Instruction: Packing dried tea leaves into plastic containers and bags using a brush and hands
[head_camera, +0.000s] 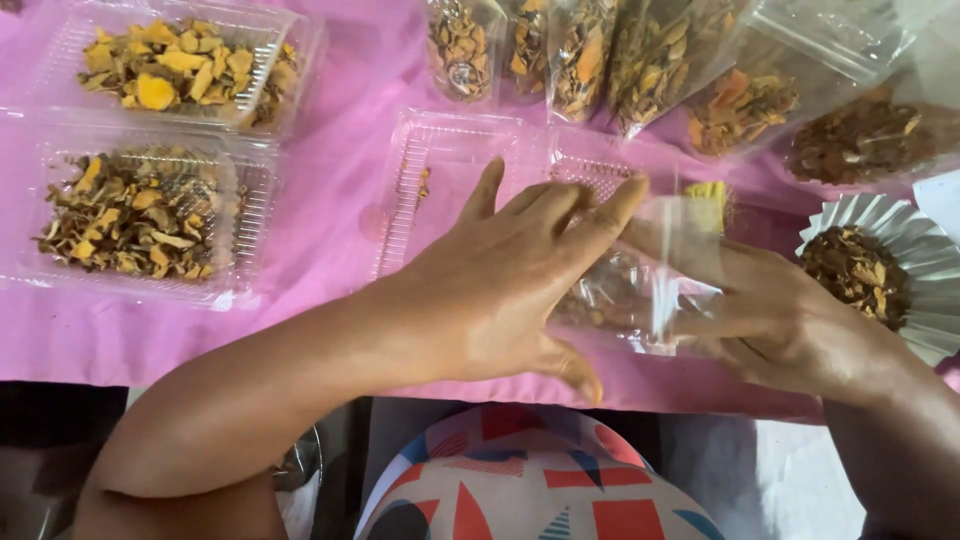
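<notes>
A small clear plastic bag with some dried brown pieces inside lies on the pink cloth between my hands. My left hand lies flat with fingers spread, pressing on the left part of the bag, fingertips pointing to the upper right. My right hand holds the bag from the right side, partly seen through the plastic. Under my left hand is an open clear clamshell box, almost bare inside. A pleated paper cup with dried brown bits stands just right of my right hand.
Two clear boxes of dried yellow-brown slices sit at the left. Several filled clear bags lie along the far edge. The pink cloth covers the table; its near edge runs close to my patterned clothing.
</notes>
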